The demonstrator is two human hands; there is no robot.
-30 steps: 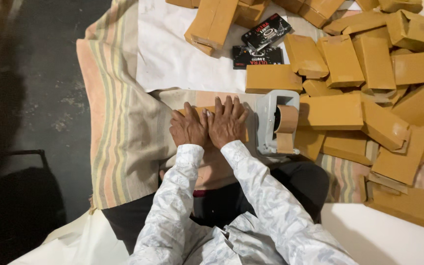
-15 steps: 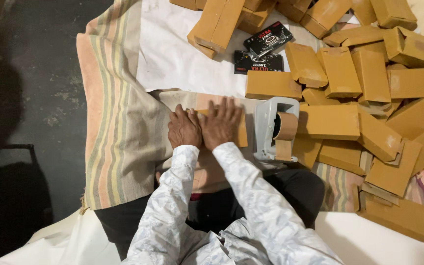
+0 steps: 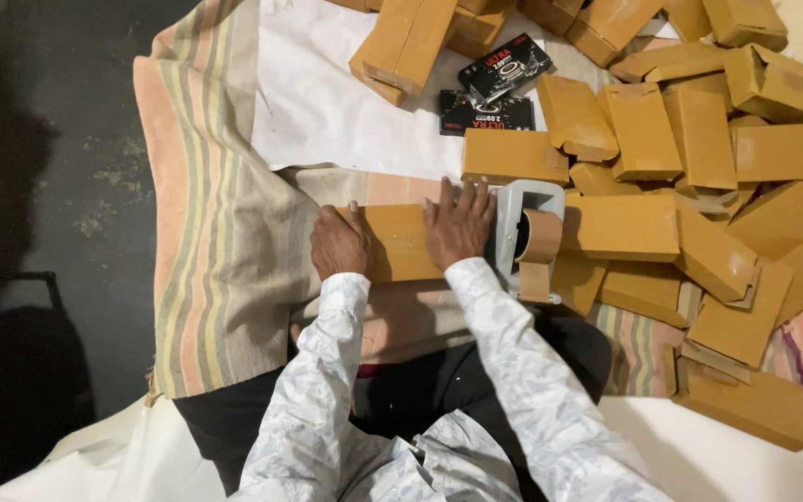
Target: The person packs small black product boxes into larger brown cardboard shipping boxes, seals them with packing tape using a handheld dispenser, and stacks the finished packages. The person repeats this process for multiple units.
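Here, over the striped cloth [image 3: 206, 232], our left hand [image 3: 338, 244] lies flat and open on the near end of a long tan cardboard box [image 3: 400, 244]. Our right hand [image 3: 458, 226] presses open-palmed on the same box, just beside a grey tape dispenser [image 3: 529, 237]. Farther right lies a heap of tan boxes [image 3: 699, 186], with two black packets [image 3: 494, 88] above.

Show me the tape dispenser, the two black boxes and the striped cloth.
tape dispenser [image 3: 530, 237], head view, grey frame
black boxes [image 3: 504, 67], head view, upper box's lid
striped cloth [image 3: 206, 232], head view, bare left part
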